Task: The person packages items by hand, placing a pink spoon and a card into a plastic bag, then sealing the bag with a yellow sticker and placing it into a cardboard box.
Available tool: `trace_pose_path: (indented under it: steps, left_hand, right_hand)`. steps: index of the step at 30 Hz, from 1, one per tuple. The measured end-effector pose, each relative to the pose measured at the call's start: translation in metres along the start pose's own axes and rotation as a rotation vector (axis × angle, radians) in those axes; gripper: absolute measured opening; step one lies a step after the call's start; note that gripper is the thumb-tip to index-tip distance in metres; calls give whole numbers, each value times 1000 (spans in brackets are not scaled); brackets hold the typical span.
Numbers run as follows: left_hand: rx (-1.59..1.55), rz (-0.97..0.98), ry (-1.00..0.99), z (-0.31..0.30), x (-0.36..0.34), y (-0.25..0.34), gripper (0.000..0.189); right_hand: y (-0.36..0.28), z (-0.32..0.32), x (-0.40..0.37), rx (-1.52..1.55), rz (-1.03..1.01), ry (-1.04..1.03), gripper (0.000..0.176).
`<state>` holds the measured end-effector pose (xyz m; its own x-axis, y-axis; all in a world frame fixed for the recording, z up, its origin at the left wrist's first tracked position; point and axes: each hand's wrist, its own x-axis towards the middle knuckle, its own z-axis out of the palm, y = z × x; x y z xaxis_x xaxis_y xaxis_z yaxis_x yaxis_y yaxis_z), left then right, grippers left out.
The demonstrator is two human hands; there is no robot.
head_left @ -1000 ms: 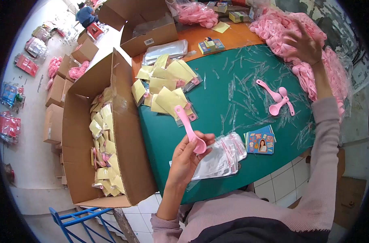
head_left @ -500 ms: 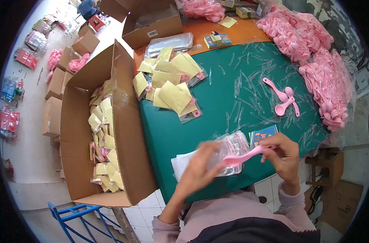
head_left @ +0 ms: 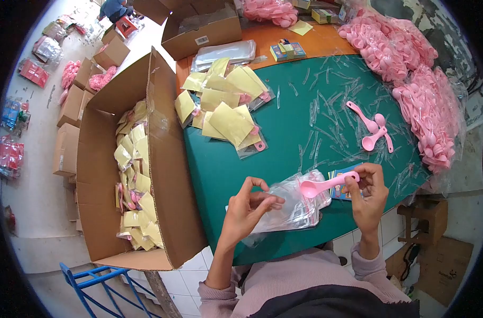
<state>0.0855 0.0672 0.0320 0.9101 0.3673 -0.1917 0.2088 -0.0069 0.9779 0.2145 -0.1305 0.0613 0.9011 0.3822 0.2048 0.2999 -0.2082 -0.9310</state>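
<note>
My right hand pinches the handle end of a pink spoon, its bowl pointing left above a stack of clear plastic bags. My left hand is at the left side of that stack, fingers curled around the edge of a clear bag; the bag's exact contact with the fingertips is hard to see. Partly under the spoon and right hand lie blue printed cards. Several loose pink spoons rest farther up the green table.
Yellow-card packets lie at the table's upper left. A big open carton with more packets stands left. Bagged pink spoons line the right edge. Clear strips are scattered about. A blue metal frame is lower left.
My left hand has moved slightly left, away from the spoon, and its fingers have curled. The spoon and right hand have shifted a little up and right. A clear bag now shows beside my left fingers.
</note>
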Motion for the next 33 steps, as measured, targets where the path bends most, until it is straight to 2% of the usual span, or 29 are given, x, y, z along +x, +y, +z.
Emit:
trace_pose_path:
  steps: [2,6,8,12,15,17,19,21,23,25,26,27,29,30,32,33]
  left_hand:
    - [-175,-54,-60,0,-5,4,27]
    - [-223,-108,-88,1,-8,7,31]
    - [-131,-131,-126,0,-9,9,35]
    - [-155,-140,-102,5,-8,3,37]
    - [-245,-78,-195,10,-8,2,41]
    - [-324,-46,-247,14,-11,-2,48]
    - [-249,-57,-243,7,-17,-6,41]
    - [18,-137,-293,1,-21,-5,27]
    - [-23,-160,-327,2,-24,-3,27]
    - [-63,-179,-355,6,-26,-4,28]
    - [-173,-123,-320,11,-26,-5,29]
    - [-284,-66,-285,13,-26,-6,30]
    - [-348,-80,-278,12,-26,5,31]
    - [-416,-96,-266,11,-27,9,31]
    - [-450,-116,-248,7,-29,1,32]
    - [-482,-135,-232,5,-30,-2,32]
  right_hand:
    - [-1,9,0,102,6,-1,19]
    - [-7,20,-2,334,14,-37,22]
    - [-8,21,-2,298,8,-83,22]
    - [-11,24,-3,258,41,-166,24]
    - [-10,30,-5,151,45,-289,26]
    - [-11,31,-6,189,89,-309,27]
    - [-10,31,-8,219,100,-291,27]
    - [-8,32,-12,238,98,-283,27]
    - [-8,31,-14,257,97,-270,28]
    - [-9,29,-14,151,-145,-552,40]
    - [-9,28,-14,1,-312,-655,54]
    - [-9,25,-13,0,-311,-652,54]
    - [-5,10,-11,98,-205,-664,59]
    - [11,-10,-4,-121,-273,-580,50]
    - [20,-37,5,-449,-56,-359,45]
    - [29,-47,5,-451,-56,-360,45]
